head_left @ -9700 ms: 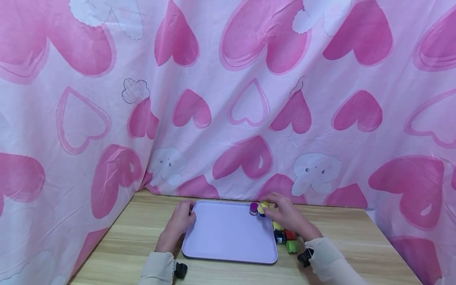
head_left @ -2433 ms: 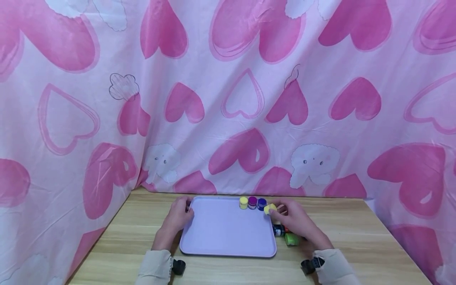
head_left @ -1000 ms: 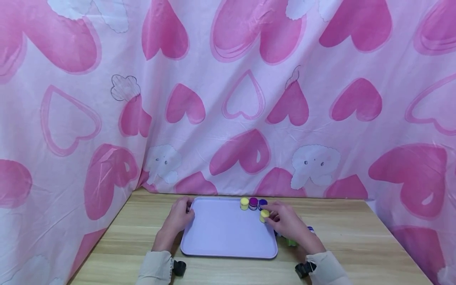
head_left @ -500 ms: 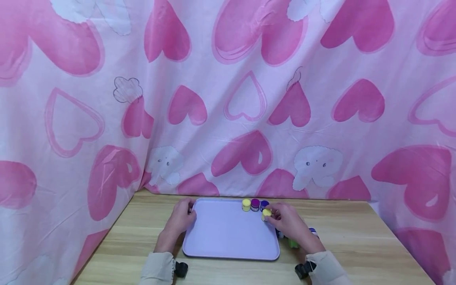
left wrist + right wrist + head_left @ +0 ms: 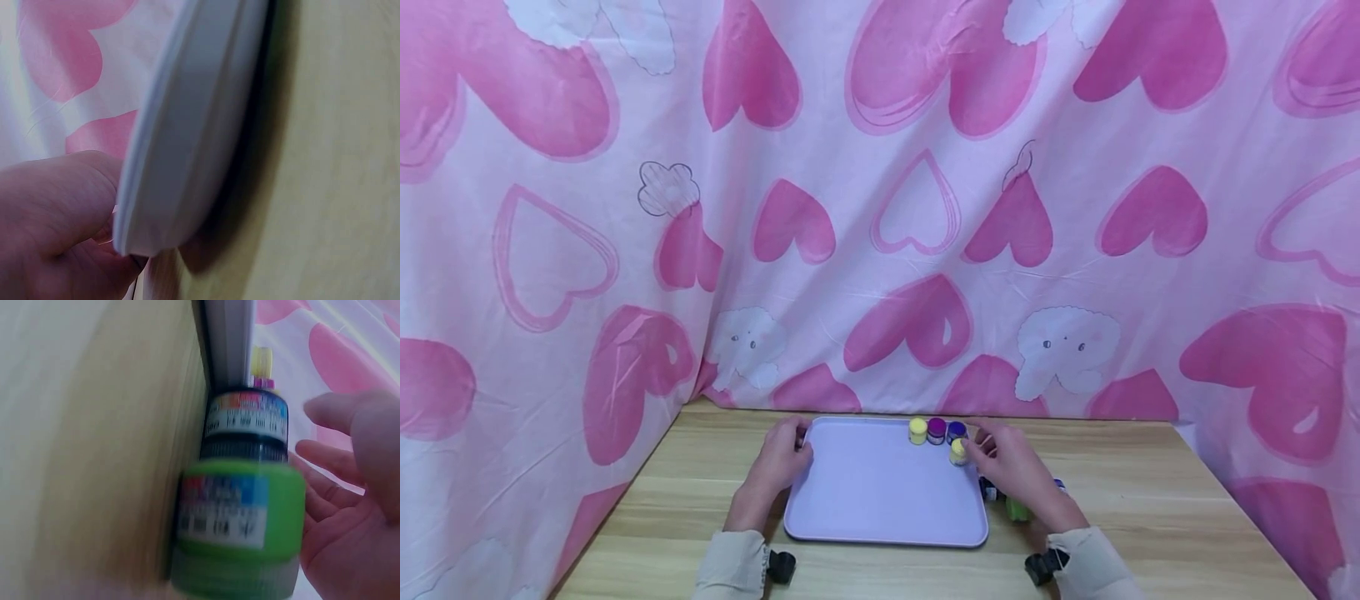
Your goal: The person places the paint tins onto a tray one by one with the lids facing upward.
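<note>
My left hand [image 5: 781, 458] grips the left rim of a pale lilac tray [image 5: 880, 500]; in the left wrist view the thumb lies over the edge of the tray [image 5: 181, 137]. Along the tray's back right stand a yellow paint jar [image 5: 917, 431], a purple one [image 5: 936, 431] and a blue one [image 5: 957, 432]. Just in front of the blue jar is a second yellow paint jar [image 5: 958, 452]. Close to its right side is my right hand [image 5: 1011, 467], with thumb and fingers parted and nothing between them in the right wrist view.
On the wooden table [image 5: 1120, 492], right of the tray, lie a green paint jar [image 5: 237, 512] and a black one [image 5: 247, 419]. A blue-topped jar [image 5: 1059, 483] is partly hidden by my right forearm. A pink heart-print cloth [image 5: 910, 250] hangs behind.
Since the first frame the front yellow jar, the back yellow jar and the blue jar have come to stand on the tray. My right hand has just let go of the front yellow jar.
</note>
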Available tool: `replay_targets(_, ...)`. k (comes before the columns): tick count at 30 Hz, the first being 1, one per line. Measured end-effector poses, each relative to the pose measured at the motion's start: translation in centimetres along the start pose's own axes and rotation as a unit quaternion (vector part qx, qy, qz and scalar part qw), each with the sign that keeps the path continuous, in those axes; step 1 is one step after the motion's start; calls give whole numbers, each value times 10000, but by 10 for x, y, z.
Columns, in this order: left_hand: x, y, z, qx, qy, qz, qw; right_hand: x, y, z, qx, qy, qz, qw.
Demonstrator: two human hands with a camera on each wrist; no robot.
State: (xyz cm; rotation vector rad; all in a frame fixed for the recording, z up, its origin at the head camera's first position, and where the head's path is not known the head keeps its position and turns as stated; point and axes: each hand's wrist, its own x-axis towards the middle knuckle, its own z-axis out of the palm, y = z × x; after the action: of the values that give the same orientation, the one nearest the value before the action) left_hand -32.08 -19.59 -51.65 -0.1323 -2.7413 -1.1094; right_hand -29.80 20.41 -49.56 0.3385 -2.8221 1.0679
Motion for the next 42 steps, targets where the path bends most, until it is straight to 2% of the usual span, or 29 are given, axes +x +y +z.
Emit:
replay_targets(5,0,1,-1,43,-12,-41,10000,-3,7,-9,119,46,146,9998)
replay_targets(14,0,1,0,87,-13,-30,10000,-8,20,-25,-147,84,355,9992)
replay_targets(27,0,0,0,124,-25,-96,9999,-15,46,-44,-359,74,246,9990)
replay_targets(42,-1,0,0,143,-68,-100,9998,-20,48,-55,-507,-233,414,9976)
